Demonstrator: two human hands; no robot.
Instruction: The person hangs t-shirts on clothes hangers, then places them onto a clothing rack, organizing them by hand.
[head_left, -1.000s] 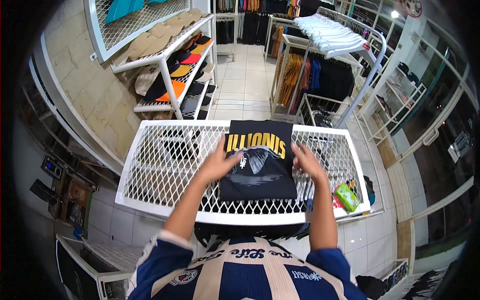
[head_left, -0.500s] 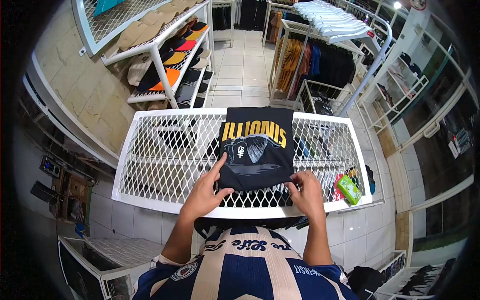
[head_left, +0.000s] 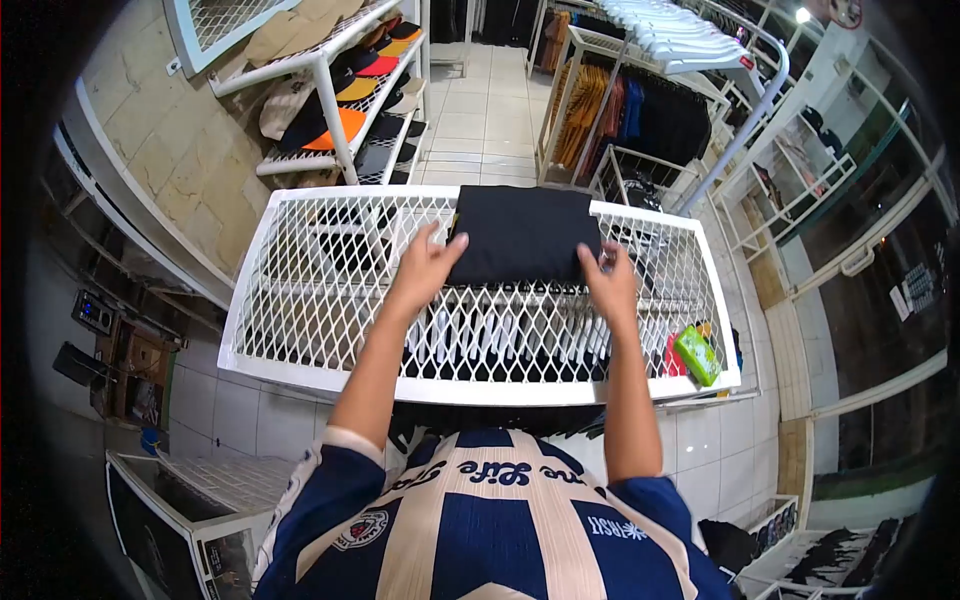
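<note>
A black T-shirt (head_left: 525, 235), folded into a compact rectangle with no print showing, lies toward the far side of the white mesh tabletop (head_left: 300, 377). My left hand (head_left: 428, 268) is at its left edge, thumb resting on the cloth and fingers spread apart. At the opposite edge, my right hand (head_left: 608, 278) has its thumb against the cloth and its other fingers apart from it, loosely bent.
A green packet (head_left: 697, 356) lies at the table's right end beside something red. Caps (head_left: 350, 125) fill a white rack at the left. Hanging garments (head_left: 650, 120) and white hangers (head_left: 670, 35) stand at the back right.
The shirt's near part has been folded away from me over its yellow-lettered print, leaving a shorter plain black rectangle. Both hands moved forward with it, and the right-hand pinch has loosened.
</note>
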